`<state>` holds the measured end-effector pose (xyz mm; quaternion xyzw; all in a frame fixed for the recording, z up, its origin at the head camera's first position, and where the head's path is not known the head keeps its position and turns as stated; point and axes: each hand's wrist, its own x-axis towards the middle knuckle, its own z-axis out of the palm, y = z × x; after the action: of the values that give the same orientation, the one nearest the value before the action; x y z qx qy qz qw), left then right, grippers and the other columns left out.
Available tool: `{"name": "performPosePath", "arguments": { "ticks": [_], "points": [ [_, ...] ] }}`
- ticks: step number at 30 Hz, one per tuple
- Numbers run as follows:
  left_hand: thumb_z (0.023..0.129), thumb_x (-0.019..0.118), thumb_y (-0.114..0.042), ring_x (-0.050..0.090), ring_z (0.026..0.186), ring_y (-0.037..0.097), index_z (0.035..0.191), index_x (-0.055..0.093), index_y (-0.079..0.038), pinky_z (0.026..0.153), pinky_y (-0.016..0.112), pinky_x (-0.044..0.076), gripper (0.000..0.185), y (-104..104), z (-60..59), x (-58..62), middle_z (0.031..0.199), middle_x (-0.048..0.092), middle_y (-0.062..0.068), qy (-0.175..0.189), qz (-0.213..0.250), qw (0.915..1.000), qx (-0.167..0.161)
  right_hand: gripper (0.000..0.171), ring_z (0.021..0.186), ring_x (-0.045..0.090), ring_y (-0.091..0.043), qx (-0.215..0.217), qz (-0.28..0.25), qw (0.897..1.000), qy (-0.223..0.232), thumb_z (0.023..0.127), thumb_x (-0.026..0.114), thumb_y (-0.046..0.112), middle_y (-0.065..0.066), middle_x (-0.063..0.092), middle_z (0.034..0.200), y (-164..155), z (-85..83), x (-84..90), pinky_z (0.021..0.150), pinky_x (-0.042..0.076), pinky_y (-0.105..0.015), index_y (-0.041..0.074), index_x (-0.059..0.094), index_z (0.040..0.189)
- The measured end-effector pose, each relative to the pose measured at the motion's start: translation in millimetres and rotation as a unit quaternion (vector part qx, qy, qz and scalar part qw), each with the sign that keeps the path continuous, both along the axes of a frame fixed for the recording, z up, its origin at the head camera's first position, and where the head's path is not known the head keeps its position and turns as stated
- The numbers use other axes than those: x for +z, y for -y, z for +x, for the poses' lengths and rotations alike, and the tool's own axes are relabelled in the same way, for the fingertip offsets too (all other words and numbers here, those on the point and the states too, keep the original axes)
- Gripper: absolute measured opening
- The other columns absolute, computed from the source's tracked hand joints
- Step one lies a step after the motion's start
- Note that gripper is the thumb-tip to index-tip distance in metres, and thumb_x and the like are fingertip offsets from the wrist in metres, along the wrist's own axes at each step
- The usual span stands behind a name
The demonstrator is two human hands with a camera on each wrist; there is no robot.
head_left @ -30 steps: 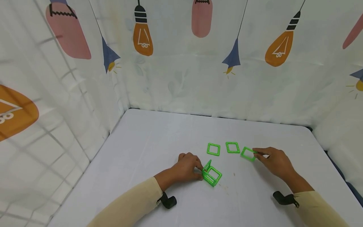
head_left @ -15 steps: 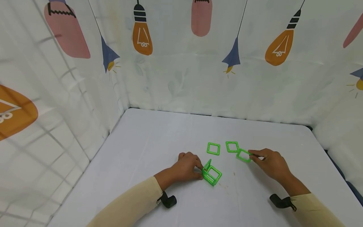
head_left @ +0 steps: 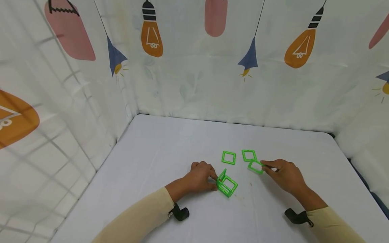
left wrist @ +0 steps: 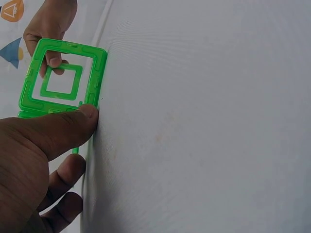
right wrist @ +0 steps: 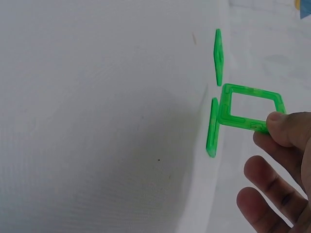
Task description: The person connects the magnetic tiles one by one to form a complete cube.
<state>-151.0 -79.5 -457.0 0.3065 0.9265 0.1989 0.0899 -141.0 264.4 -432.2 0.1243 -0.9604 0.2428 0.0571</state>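
Observation:
My left hand point(head_left: 199, 179) holds a small joined piece made of green square-frame magnetic tiles point(left wrist: 95, 75), one standing up from another lying on the table. In the left wrist view the thumb presses on its near edge. To the right, my right hand point(head_left: 284, 175) pinches a single green square magnetic tile point(right wrist: 245, 122) by one edge between thumb and index finger, its other fingers loosely bent. The tile is tilted over the table. Two loose green tiles lie flat behind: a left one point(head_left: 228, 163) and a right one point(head_left: 248, 151), which the held tile's corner overlaps in the head view.
The white table point(head_left: 170, 145) meets a white curtain point(head_left: 194, 84) printed with lamps and bulbs at its back and left sides. Small brownish marks point(head_left: 240, 199) lie near the joined tiles. A black device point(head_left: 179, 212) is strapped at each wrist.
My right hand has moved left with its tile, toward the right loose tile and the joined piece. The left hand has stayed in place, holding the joined tiles.

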Motion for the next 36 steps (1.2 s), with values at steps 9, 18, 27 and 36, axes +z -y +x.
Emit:
{"name": "performPosePath", "arguments": {
  "ticks": [9,18,27,36],
  "points": [
    [0.083,0.087,-0.035,0.048,0.107,0.011,0.107,0.082,-0.028,0.098,0.046,0.029,0.025,-0.2,-0.2,0.2,0.106,0.060,-0.016,-0.004,-0.001,1.0000,-0.002,0.029,0.080,0.068,-0.019,-0.008,-0.001,1.000,0.006,0.094,0.077,0.025,-0.007,0.074,0.106,11.4,2.8,0.8,0.055,0.047,-0.031,0.020,0.078,0.122],
    [0.083,0.087,-0.036,0.049,0.108,0.011,0.107,0.082,-0.029,0.099,0.046,0.029,0.026,-0.2,0.8,3.0,0.107,0.060,-0.016,-0.006,-0.005,1.0000,0.003,0.029,0.079,0.068,-0.019,0.002,0.001,1.000,-0.007,0.092,0.078,0.023,-0.004,0.075,0.102,21.1,5.7,1.5,0.055,0.047,-0.029,0.020,0.079,0.120],
    [0.084,0.086,-0.037,0.049,0.109,0.012,0.109,0.081,-0.029,0.100,0.047,0.030,0.027,-0.2,2.1,5.0,0.109,0.061,-0.015,-0.007,-0.017,0.9998,0.001,0.028,0.078,0.068,-0.019,0.013,0.006,1.000,-0.026,0.090,0.080,0.024,-0.004,0.076,0.101,28.1,6.8,0.8,0.056,0.048,-0.029,0.020,0.080,0.119],
    [0.083,0.087,-0.037,0.050,0.109,0.011,0.107,0.082,-0.030,0.100,0.048,0.030,0.026,-0.7,2.0,3.9,0.108,0.061,-0.016,-0.009,-0.013,0.9999,0.002,0.029,0.076,0.065,-0.015,0.022,0.004,0.999,-0.043,0.088,0.083,0.022,0.002,0.075,0.095,36.4,7.8,0.3,0.056,0.047,-0.028,0.021,0.081,0.116]
  ]
}}
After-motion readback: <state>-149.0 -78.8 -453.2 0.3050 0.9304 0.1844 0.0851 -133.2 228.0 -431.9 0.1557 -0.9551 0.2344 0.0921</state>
